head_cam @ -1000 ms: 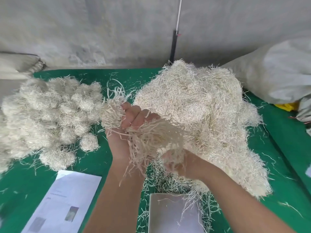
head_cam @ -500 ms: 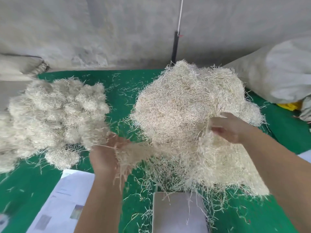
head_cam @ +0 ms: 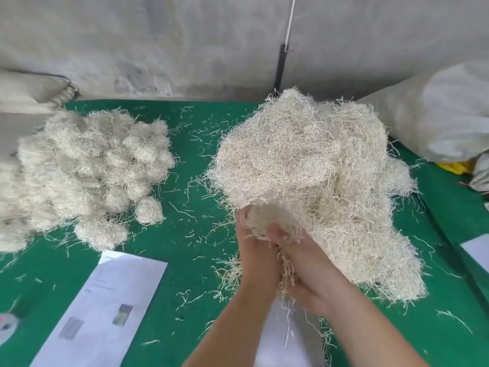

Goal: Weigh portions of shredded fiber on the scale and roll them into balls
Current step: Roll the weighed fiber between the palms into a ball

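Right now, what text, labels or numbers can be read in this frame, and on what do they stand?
None can be read.
Paper sheet: a few printed lines and two small pictures, too blurred to read.
White sheet at the right edge: no print visible.
Sack: no marking visible.

The forearms hide most of the scale [head_cam: 299,340], the ball heap [head_cam: 79,170] left of it runs off-frame, and the paper's [head_cam: 105,308] print seems too blurred to read.
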### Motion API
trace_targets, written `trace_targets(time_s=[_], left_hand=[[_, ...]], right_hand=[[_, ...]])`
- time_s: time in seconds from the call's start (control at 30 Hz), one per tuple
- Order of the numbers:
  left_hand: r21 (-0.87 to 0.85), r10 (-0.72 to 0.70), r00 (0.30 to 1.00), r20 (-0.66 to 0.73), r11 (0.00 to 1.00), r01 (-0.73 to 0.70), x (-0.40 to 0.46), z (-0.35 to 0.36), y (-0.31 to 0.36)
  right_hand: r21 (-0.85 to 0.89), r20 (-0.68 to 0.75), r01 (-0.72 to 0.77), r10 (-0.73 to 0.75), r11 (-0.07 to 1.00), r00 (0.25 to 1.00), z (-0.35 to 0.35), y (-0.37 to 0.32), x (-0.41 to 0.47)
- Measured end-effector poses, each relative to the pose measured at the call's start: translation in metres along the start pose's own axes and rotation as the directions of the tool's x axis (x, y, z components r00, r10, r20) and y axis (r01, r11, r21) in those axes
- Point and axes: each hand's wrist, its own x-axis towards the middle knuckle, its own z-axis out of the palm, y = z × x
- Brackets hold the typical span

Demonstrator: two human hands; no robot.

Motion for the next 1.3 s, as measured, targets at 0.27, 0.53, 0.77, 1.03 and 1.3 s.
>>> trace_targets(time_s=[0.27,0.53,0.77,1.03,1.3], left_hand=[[0.546,-0.230,0.900,0.369,0.838,-0.010,-0.004,-0.059,-0.013],[0.366,-0.196,0.933,0.301,0.928,0.077,-0.047,-0.078,-0.067],[0.393,-0.398,0.917,-0.017,0.841,0.372,-0.048,-0.097,-0.078],[0.770,-0.345,0.937,0.059,0.613,0.177,-0.061,-0.116,-0.098],[0.728,-0.162,0.975,0.151,0.685,0.000,-0.065,-0.131,-0.099]], right_hand=[[0.098,-0.358,0.057,-0.018,0.994,0.933,-0.041,0.012,-0.014],[0.075,-0.125,-0.120,0.129,0.990,0.984,-0.048,0.069,-0.022],[-0.404,-0.447,-0.106,-0.095,0.908,0.889,-0.085,0.120,-0.028],[-0.831,-0.431,-0.325,-0.154,0.451,0.889,-0.091,0.147,-0.037],[-0.836,-0.356,-0.101,-0.393,0.539,0.848,-0.096,0.143,-0.057]])
